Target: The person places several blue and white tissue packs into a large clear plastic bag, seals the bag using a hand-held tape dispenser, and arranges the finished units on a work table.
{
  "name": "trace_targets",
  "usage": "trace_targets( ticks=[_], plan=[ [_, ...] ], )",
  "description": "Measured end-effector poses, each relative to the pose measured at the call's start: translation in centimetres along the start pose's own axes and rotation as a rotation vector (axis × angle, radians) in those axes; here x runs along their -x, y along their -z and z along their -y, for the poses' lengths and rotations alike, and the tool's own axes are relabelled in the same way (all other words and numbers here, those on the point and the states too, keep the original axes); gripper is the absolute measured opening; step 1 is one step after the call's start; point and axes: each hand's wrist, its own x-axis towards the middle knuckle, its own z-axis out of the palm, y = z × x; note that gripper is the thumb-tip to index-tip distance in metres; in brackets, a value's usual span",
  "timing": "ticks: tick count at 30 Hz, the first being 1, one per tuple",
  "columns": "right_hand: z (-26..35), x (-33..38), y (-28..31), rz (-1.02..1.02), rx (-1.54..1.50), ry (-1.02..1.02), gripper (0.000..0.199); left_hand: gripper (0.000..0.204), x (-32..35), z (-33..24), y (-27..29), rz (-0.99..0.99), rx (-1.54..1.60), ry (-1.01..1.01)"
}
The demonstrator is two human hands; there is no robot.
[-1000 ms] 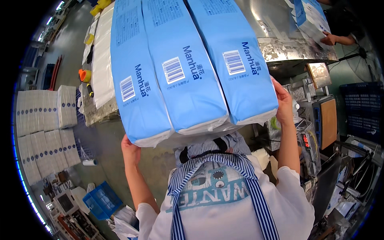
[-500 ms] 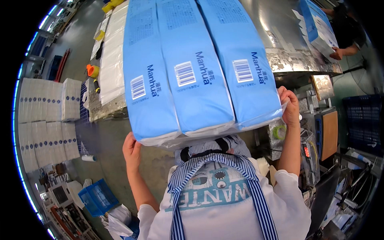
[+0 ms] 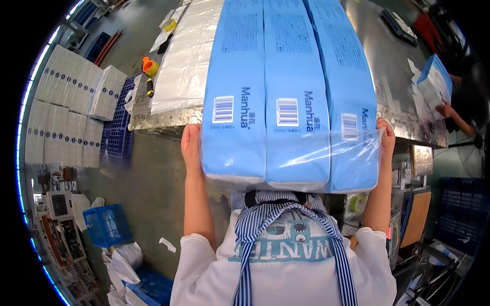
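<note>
Three long blue packs with barcodes lie side by side on the table, their near ends jutting past its front edge. Clear plastic film, like the mouth of a bag, wraps these near ends, and its edge crosses the top of the middle and right packs. At the left side of the bundle, my left hand is closed, apparently on the film; its fingertips are partly hidden. My right hand pinches the film's edge beside the right pack.
White plastic sheets lie left of the packs, with an orange tape dispenser and a dark-handled cutter at the table edge. Wrapped white bundles are stacked far left. At right, another person's hand holds a blue-and-white pack.
Both hands have moved up along the sides of the packs, drawing the film from the near ends over their tops. The view has shifted, placing the packs further right.
</note>
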Motion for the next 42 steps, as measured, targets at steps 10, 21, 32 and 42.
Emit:
trace_targets(
  ticks=[10, 21, 32, 42],
  plan=[
    [-0.2, -12.3, -3.5, -0.195, 0.465, -0.157, 0.025, 0.023, -17.2, 6.0, -2.3, 0.191, 0.010, -0.004],
    [-8.8, -8.7, 2.8, 0.013, 0.185, -0.612, 0.027, 0.022, -14.3, 6.9, -4.0, 0.207, -0.076, 0.042],
    [-7.9, -7.4, -0.9, 0.057, 0.311, -0.369, 0.024, 0.025, -11.2, 6.5, -2.0, 0.249, 0.021, 0.214],
    [-0.6, -11.6, -3.4, -0.011, 0.004, -0.144, 0.006, 0.015, -13.3, 0.6, -3.2, 0.167, -0.042, 0.015]
  ],
)
